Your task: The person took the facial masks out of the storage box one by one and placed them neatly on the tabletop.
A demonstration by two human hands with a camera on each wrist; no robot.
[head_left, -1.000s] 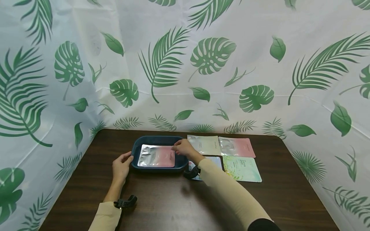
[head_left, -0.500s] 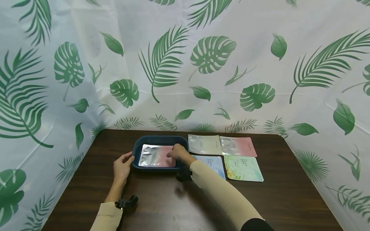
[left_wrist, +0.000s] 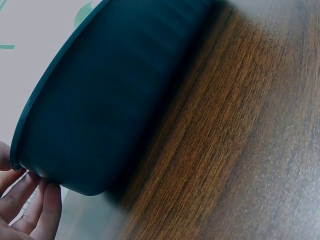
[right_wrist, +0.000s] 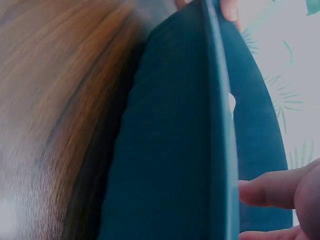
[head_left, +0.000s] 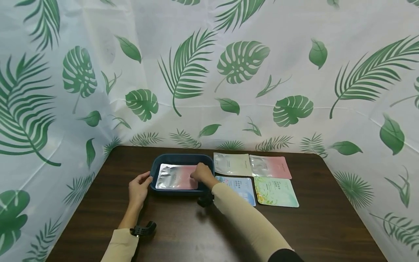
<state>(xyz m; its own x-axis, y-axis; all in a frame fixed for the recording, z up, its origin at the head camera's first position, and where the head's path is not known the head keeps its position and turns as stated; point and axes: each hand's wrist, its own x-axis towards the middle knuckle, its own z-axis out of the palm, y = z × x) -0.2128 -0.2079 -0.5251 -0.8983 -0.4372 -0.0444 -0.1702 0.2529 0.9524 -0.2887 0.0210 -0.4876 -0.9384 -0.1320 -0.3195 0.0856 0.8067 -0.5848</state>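
Note:
A dark blue tray lies on the table with a silver-and-pink sachet flat inside it. My left hand grips the tray's left end; in the left wrist view its fingers bear against the outer wall under the rim. Over the tray's right end is my right hand, fingertips down on the pink right part of the sachet. In the right wrist view a straight digit reaches past the tray rim, apart from another finger below it; the tray's near wall hides the sachet's lower part.
Right of the tray lie a cream sachet, a second silver-and-pink sachet, a blue sachet, partly behind my right sleeve, and a green sachet. A leaf-patterned curtain stands behind the table.
My right hand has moved left from the sachet's upper right corner to over its pink part. The sachet has shifted slightly left in the tray. My left hand stays at the tray's end.

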